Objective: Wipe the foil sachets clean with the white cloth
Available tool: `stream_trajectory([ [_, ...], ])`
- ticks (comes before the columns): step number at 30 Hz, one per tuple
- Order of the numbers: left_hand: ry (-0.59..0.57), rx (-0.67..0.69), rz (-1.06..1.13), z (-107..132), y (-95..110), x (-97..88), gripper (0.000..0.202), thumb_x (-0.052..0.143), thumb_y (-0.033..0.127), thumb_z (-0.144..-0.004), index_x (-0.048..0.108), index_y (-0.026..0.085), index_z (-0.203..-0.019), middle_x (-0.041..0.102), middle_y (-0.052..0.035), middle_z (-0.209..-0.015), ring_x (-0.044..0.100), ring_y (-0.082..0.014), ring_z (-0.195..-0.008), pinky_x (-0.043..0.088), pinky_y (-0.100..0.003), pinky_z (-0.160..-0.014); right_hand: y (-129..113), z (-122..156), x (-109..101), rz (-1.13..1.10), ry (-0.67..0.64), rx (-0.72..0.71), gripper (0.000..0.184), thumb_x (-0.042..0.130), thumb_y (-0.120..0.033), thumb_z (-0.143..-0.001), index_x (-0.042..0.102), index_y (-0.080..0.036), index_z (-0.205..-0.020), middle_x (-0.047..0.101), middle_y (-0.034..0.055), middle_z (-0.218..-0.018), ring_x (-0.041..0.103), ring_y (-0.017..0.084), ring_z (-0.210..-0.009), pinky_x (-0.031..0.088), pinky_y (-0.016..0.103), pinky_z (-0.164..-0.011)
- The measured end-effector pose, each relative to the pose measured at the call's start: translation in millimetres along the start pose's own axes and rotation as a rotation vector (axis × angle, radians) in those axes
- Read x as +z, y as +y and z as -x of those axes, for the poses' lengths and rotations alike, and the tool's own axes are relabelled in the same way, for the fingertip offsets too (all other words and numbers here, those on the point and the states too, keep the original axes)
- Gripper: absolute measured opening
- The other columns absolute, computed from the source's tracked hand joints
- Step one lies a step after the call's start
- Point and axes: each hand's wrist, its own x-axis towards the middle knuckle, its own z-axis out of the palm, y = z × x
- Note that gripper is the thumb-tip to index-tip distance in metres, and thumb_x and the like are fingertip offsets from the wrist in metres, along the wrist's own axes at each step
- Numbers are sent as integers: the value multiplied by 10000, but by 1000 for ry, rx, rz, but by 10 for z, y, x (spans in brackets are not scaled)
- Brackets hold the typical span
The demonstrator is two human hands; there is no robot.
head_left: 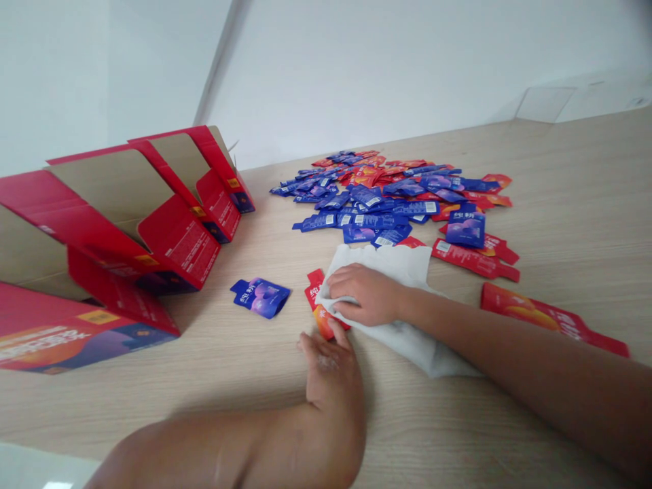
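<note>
A white cloth (pixel 379 265) is bunched under my right hand (pixel 364 292), whose fingers are closed on it. Part of the cloth covers the right side of a red pouch (pixel 316 282) lying on the table. At that pouch's near end is my left hand (pixel 329 363), thumb and a finger at its lower edge; the other fingers are hidden. Left of the red pouch, a single blue pouch (pixel 261 297) with purple round shapes lies flat, apart from both hands.
A pile of blue and red pouches (pixel 377 197) spreads across the back of the table (pixel 570 190). Beside my right forearm lies another red pouch (pixel 550 319). Several open red cartons (pixel 173 238) stand in a row at left. A white wall (pixel 407 68) borders the table's far edge.
</note>
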Motion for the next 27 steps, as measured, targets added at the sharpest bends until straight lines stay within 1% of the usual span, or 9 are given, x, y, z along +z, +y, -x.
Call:
stream_trajectory([
  [4,1,-4,25,3,13,9,479,320,23,-832,585,53,-1229,732,-163,-806,694,-208,-791,474,-421,-933,51,-2,11,-18,6,39,163,521,-238,-857,658,-157,-894,675,84,-958,580,211,-932,392,355,-866],
  [7,-4,-22,114,2,14,8,480,323,8,-826,583,38,-1229,729,-183,-818,693,-217,-809,475,-440,-940,97,3,10,12,8,73,178,507,-236,-865,662,-148,-878,676,89,-938,586,212,-913,400,353,-853],
  [11,3,-55,224,2,9,14,479,322,10,-822,589,47,-1219,729,-180,-850,687,-217,-835,466,-467,-956,82,10,1,38,8,57,180,505,-241,-868,656,-143,-862,673,93,-941,584,214,-916,400,353,-851],
  [13,9,-49,207,4,15,24,477,323,21,-822,594,57,-1214,730,-171,-850,686,-217,-832,466,-470,-955,49,10,-2,36,4,36,171,510,-244,-864,651,-148,-850,671,90,-939,580,214,-926,397,353,-858],
  [17,5,-29,102,8,45,45,487,326,24,-818,584,69,-1229,731,-152,-826,685,-214,-812,465,-464,-952,13,4,-1,27,0,15,165,514,-247,-863,649,-156,-834,668,85,-908,576,211,-911,393,354,-858],
  [21,-16,-15,21,13,49,35,493,321,27,-830,563,69,-1258,732,-151,-830,688,-210,-820,463,-450,-953,46,1,7,2,5,50,176,513,-244,-871,660,-153,-906,672,89,-973,579,214,-942,391,359,-867],
  [24,-10,21,-9,19,21,12,494,308,25,-839,562,64,-1260,735,-157,-826,694,-207,-816,478,-428,-936,69,4,9,9,-3,73,182,510,-241,-872,661,-142,-894,673,94,-970,583,214,-949,394,358,-868],
  [27,1,28,-29,20,-3,-9,491,310,18,-838,561,51,-1259,734,-172,-817,699,-212,-808,486,-419,-928,55,6,4,24,-3,71,175,515,-239,-865,660,-142,-880,674,92,-956,585,217,-945,395,358,-865],
])
